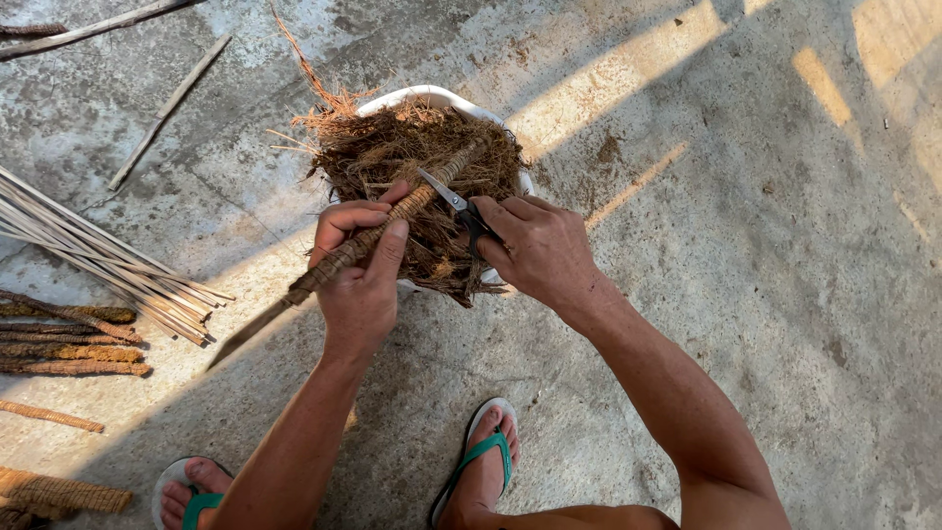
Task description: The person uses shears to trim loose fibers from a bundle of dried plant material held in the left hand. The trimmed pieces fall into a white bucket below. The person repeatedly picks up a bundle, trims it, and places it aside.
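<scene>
Fibre-wrapped stick (363, 245) gripped in left hand (358, 270), scissors (461, 208) clenched in right hand (540, 250).

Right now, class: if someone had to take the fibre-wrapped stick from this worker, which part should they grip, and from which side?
Probably the bare pointed lower end of the fibre-wrapped stick, coming from the lower left. That end juts free below the left hand, while the upper end lies over the basin of fibre beside the open scissors in the right hand.

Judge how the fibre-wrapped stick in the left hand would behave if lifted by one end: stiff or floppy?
Probably stiff: the fibre-wrapped stick runs straight past the left hand without sagging. Likely light, since one hand carries it. Its rough wrapping should resist slipping, though loose strands might shed.
</scene>
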